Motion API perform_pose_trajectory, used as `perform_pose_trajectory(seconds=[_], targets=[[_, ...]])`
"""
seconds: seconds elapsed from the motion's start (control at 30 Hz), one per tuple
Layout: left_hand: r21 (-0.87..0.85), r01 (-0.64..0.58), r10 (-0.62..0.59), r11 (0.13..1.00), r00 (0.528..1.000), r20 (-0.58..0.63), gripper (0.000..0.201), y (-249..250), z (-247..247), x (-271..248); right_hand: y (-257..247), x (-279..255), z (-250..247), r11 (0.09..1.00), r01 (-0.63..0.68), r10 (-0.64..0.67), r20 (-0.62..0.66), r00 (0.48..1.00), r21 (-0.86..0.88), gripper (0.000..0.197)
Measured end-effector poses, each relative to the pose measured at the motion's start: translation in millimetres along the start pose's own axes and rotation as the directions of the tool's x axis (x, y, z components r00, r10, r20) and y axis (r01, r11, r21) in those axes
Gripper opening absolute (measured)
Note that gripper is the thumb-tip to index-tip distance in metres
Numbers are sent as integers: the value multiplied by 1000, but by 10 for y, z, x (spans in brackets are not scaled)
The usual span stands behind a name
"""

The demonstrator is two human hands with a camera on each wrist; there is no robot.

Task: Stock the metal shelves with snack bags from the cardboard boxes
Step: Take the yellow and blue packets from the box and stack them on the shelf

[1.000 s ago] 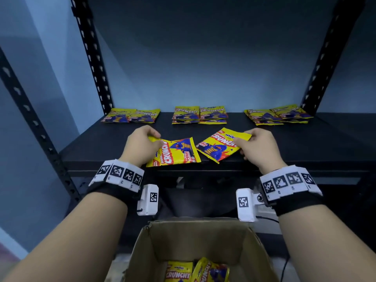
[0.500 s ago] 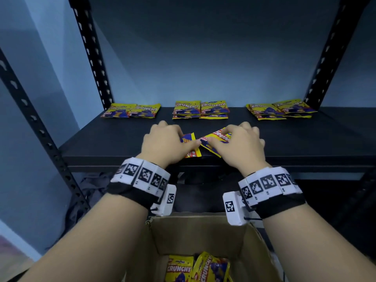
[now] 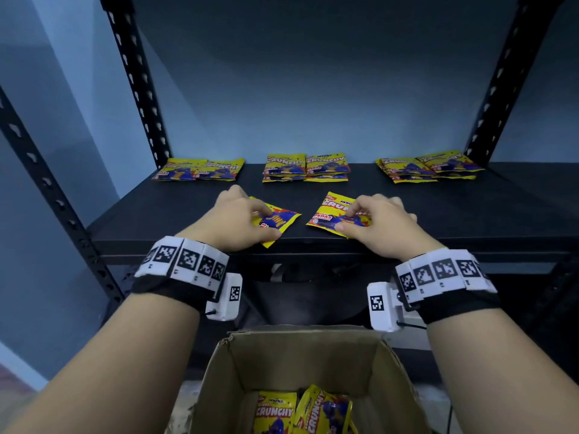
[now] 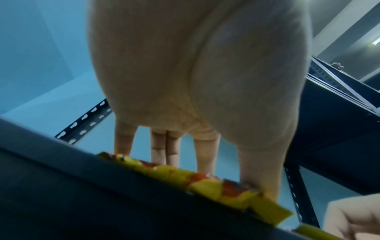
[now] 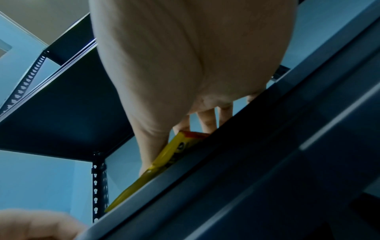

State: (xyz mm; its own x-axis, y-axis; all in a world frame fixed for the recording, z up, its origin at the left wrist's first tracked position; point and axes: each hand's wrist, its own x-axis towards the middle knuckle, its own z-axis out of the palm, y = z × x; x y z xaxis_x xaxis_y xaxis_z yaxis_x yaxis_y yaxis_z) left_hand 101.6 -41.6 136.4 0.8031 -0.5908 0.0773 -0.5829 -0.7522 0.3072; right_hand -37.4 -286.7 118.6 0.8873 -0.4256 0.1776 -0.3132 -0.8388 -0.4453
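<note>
On the shelf front: two yellow snack bags lie flat near the front edge of the black metal shelf (image 3: pixel 470 214), a little apart from each other, each under one hand
Left hand (image 3: pixel 238 220): rests on the left snack bag (image 3: pixel 279 219); fingers (image 4: pixel 123 142) reach down onto the bag's far side and the thumb presses its near corner, so the hand pinches the bag against the shelf
Left snack bag: lies tilted, one corner pointing toward the shelf's front edge; from the left wrist view its near edge sits right at the shelf lip
Right hand (image 3: pixel 380 222): covers the right part of the right snack bag (image 3: pixel 332 214); fingers curl down onto its top and the thumb touches its near edge, holding it in a light pinch
Right snack bag: lies flat, its left half showing, red and blue print facing up
Back of shelf: three groups of the same bags along the rear wall, the left stack (image 3: pixel 200 169), the middle stack (image 3: pixel 305 167) and the right stack (image 3: pixel 429 166), well apart from one another
Cardboard box (image 3: pixel 219 380): stands open below the shelf, between the forearms, with more yellow bags (image 3: pixel 274 411) upright inside
Wrists: white marker bands (image 3: pixel 185 261) on both, each with a small white camera block
</note>
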Motion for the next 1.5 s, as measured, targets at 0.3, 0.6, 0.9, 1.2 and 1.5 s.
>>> perform_pose_trajectory(seconds=[0.3, 0.6, 0.9, 1.2, 1.5], targets=[[-35, -16, 18, 999, 998, 59, 42, -144, -102, -56, 35, -1, 20, 999, 19, -17, -42, 999, 41, 20], [-170, -51, 54, 984, 998, 14, 41, -176, -45, -96, -69, -19, 145, 997, 52, -47, -85, 995, 58, 15], [-202, -38, 25, 979, 998, -66, 46, -98, 14, -57, -157, -36, 137, 999, 7, -3, -123, 992, 38, 36], [-61, 295, -297, 954, 954, -42, 79, -50, 58, 38, -311, -13, 130, 977, -214, 212, -72, 975, -16, 67], [-452, 302, -317, 839, 947, 45, 66, 36, 3, -2, -418, 39, 68, 926, -273, 284, -5, 959, 259, 55]])
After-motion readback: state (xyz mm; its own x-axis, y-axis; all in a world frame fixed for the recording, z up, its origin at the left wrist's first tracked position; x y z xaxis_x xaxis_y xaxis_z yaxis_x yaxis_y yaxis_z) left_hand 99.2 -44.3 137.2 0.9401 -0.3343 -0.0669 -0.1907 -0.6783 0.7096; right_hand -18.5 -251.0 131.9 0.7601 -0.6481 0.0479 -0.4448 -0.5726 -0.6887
